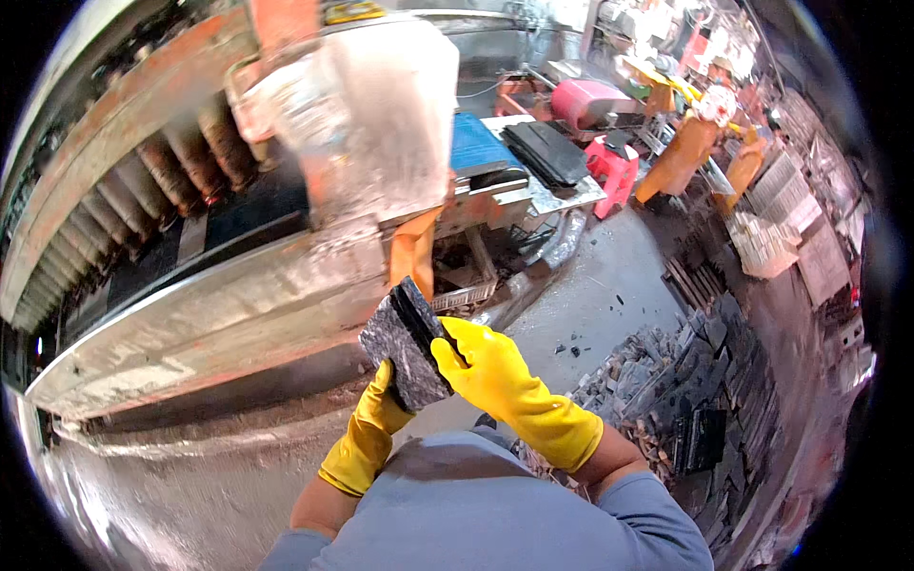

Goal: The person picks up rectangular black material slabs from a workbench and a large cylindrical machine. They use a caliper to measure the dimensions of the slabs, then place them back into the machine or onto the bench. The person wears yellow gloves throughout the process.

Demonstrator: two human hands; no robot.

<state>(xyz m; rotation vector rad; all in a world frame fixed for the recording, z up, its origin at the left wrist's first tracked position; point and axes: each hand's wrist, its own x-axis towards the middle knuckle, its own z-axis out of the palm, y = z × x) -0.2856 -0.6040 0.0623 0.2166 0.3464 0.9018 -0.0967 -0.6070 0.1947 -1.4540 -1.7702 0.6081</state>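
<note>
A dark grey, light-veined stone slab is held tilted in front of my body, with darker, glossy black layers along its upper right side; I cannot tell whether these are separate pieces. My left hand, in a yellow rubber glove, grips its lower left edge with the thumb on the veined face. On the right side, my right hand, gloved the same way, closes round the black layers. Both hands' fingers are partly hidden behind the stone.
A long machine with rusty rollers stands at left. Beyond my hands are a blue conveyor belt, stacked black slabs and a pink stool. Broken stone heaps at right. A person in an orange apron stands far right.
</note>
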